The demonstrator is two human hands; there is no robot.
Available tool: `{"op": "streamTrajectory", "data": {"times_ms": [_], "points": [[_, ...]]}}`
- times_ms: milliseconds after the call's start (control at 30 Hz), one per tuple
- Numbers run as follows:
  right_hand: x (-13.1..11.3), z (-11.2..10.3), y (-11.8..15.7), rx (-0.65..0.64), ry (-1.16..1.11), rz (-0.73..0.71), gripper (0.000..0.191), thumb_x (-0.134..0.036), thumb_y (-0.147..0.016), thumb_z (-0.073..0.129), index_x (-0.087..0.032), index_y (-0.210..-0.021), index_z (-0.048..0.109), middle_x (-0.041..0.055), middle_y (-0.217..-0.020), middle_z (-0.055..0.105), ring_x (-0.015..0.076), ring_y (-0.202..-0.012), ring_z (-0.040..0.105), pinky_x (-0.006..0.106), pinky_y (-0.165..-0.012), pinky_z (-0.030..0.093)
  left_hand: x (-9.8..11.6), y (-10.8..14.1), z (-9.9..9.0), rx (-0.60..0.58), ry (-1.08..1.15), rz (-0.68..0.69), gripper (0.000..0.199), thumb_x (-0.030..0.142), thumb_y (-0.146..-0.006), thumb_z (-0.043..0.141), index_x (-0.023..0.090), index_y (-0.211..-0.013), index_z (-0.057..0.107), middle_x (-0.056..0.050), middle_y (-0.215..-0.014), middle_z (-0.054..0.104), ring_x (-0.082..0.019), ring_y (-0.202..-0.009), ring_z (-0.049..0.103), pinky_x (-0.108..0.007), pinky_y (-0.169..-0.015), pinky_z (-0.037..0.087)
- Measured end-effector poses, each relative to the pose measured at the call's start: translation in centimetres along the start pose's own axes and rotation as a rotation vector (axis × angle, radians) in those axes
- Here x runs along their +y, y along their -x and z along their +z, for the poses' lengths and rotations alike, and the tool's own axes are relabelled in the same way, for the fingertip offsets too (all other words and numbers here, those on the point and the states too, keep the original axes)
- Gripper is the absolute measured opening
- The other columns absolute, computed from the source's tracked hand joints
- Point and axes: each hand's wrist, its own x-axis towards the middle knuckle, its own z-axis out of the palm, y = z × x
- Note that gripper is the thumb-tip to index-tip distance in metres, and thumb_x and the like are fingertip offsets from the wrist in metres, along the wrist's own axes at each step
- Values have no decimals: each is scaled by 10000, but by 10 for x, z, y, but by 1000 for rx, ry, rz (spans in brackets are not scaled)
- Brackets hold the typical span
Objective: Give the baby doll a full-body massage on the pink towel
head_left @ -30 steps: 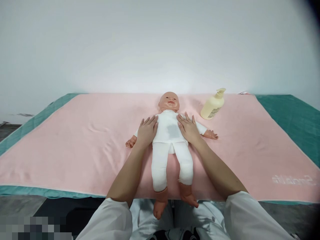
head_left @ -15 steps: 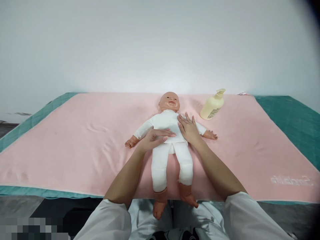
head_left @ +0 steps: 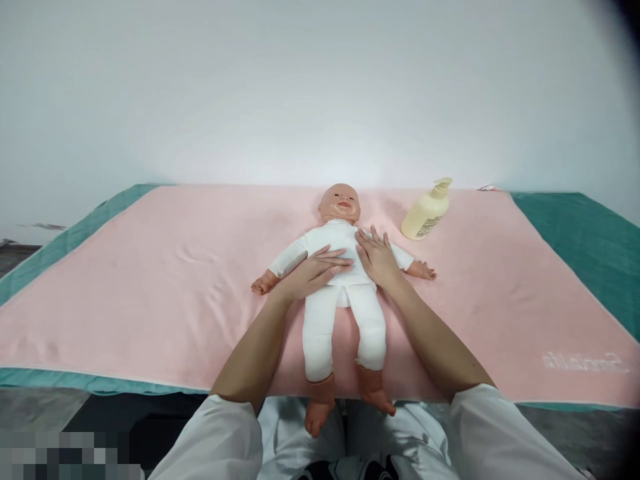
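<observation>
A baby doll [head_left: 320,333] with a white cloth body lies on its back on a pink towel [head_left: 150,287], head away from me and feet over the near edge. Across its belly rests my left hand [head_left: 313,272], palm down with the fingers stretched out and slightly apart. My right hand [head_left: 379,259] lies flat along the side of the doll's chest, fingers spread. Neither hand grips anything. Beyond my right hand, a pale yellow pump bottle [head_left: 425,215] stands on the towel near the doll's outstretched arm.
Under the towel a green quilted cover [head_left: 575,233] shows at both sides and along the front edge. A white wall [head_left: 320,87] rises right behind the table. My legs are below the near edge, where the doll's feet hang.
My left hand has flattened onto the doll's belly, its fingers now more stretched and spread. The right hand, the doll and the bottle have stayed in place.
</observation>
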Motion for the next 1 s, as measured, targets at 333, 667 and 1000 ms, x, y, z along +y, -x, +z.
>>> {"op": "streamTrajectory", "data": {"times_ms": [333,667,1000], "points": [[-1,0,-1,1,-19,-6,555,-351,-1014,242,-87,-1447,468,124,-1523,450,320,-1520,212,619,-1232,127,-19,-7,8,201,-251,-177,477,405,-991,389,249,-1429,497,-12,-1528,456,-186,-1498,281,-465,-1254,122],[-1,1,-1,10,-40,-2,547,-355,-1013,250,-107,-1445,476,115,-1519,456,309,-1521,210,613,-1238,116,-22,-8,12,420,-518,-479,478,313,-1000,298,234,-1417,517,-32,-1499,493,-240,-1434,409,-510,-1242,166],[-16,-17,11,0,-550,-288,520,-511,-1007,323,-274,-1441,485,12,-1499,492,208,-1471,350,482,-1241,287,-26,-5,10,425,-559,-540,497,297,-999,266,196,-1416,516,-63,-1481,514,-252,-1432,411,-512,-1230,213]]}}
